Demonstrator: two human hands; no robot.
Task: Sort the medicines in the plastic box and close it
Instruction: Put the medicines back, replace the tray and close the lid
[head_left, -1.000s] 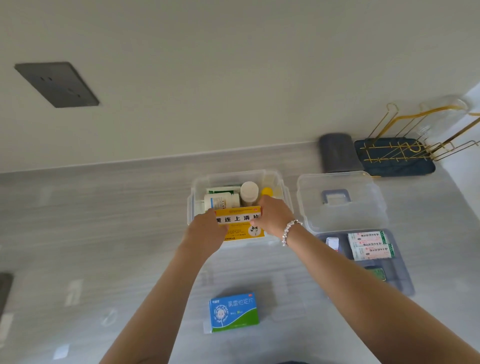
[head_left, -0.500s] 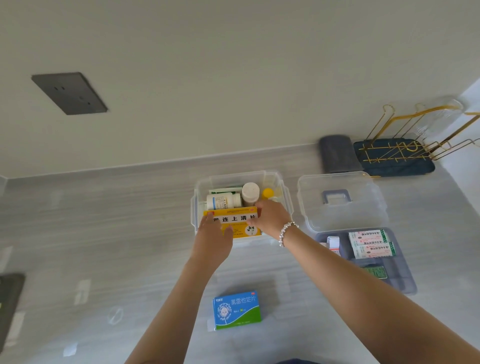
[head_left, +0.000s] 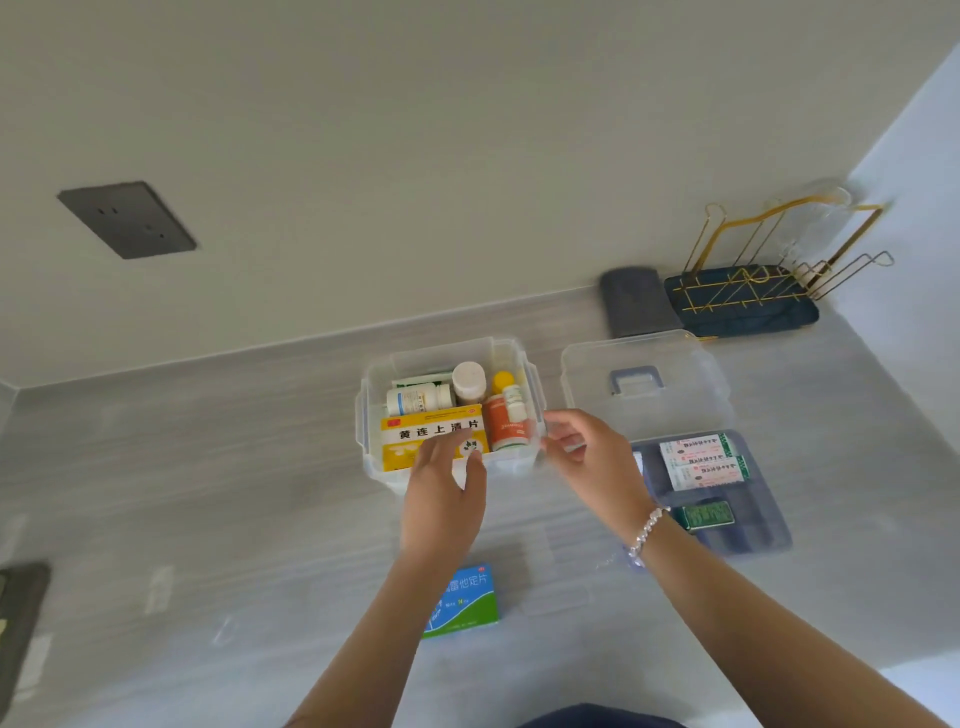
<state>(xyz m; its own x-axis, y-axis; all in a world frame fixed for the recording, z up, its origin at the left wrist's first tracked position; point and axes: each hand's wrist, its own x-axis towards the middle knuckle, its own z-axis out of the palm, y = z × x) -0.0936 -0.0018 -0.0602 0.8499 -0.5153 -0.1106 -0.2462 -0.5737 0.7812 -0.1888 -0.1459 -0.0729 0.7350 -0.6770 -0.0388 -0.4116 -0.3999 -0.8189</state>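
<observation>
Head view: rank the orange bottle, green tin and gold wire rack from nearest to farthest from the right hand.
From the right hand:
1. Orange bottle, just to its left inside the clear box.
2. Green tin, to its right in the grey tray.
3. Gold wire rack, far back right by the wall.

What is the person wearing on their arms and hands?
Both forearms are bare, with no sleeves in view and no gloves. The left hand shows no ring, watch or band. The right hand has a bracelet of pale, shiny beads around the wrist. No other jewellery or markings can be made out.
</observation>
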